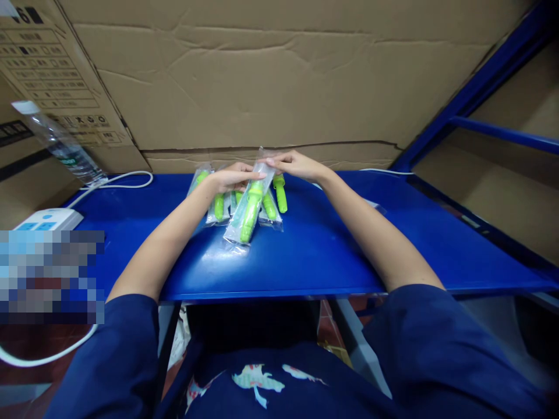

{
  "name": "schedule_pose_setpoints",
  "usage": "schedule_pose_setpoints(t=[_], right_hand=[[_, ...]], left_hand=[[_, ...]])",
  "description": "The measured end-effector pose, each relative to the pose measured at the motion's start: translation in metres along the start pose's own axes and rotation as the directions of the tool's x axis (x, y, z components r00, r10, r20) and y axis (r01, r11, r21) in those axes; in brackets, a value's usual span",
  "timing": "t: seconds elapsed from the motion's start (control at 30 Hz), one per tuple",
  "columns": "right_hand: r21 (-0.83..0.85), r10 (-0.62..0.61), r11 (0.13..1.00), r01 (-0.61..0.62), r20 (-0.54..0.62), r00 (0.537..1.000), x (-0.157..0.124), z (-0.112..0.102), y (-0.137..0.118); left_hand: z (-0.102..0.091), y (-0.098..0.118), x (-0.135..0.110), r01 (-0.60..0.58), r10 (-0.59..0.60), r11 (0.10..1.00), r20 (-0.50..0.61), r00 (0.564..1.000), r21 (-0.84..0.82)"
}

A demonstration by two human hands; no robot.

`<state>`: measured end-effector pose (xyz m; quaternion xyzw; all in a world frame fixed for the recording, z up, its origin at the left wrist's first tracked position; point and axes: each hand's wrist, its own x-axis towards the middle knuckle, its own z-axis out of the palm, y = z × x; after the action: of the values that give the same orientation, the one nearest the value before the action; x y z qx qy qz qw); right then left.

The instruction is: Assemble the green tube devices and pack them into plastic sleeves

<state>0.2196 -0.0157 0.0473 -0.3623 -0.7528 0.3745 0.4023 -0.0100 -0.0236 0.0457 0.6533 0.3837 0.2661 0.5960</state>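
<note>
Several green plastic items in clear bags [269,205] lie in a small pile near the back of the blue table [332,244]. My left hand [230,178] and my right hand [292,163] meet over the pile. Both pinch the top end of one bagged green item [250,209], which slopes down toward me. The fingers of each hand are closed on the clear bag's upper edge. Other bagged items lie under and beside my left hand.
A plastic water bottle [61,144] leans at the table's back left. A white power strip [48,220] with a white cable [117,180] sits on the left. Cardboard boxes [262,75] form a wall behind. A blue metal frame [489,81] rises on the right.
</note>
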Motion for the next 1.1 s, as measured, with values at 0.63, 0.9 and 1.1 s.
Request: schedule_pose_setpoints(t=[0.63,0.9,1.1], right_hand=[[0.18,-0.016,0.983,0.038,-0.127,0.992,0.009,0.02,0.013],[0.151,-0.044,0.986,0.066,-0.148,0.988,0.01,0.022,0.013],[-0.105,-0.159,0.984,0.143,-0.163,0.974,0.005,0.03,0.001]], left_hand=[[-0.004,-0.004,0.008,-0.199,0.18,0.977,-0.203,0.962,-0.075],[-0.018,-0.007,0.009,-0.172,0.155,0.976,-0.127,0.98,-0.137],[-0.015,-0.001,0.007,-0.091,0.059,0.984,-0.201,0.978,-0.154]])
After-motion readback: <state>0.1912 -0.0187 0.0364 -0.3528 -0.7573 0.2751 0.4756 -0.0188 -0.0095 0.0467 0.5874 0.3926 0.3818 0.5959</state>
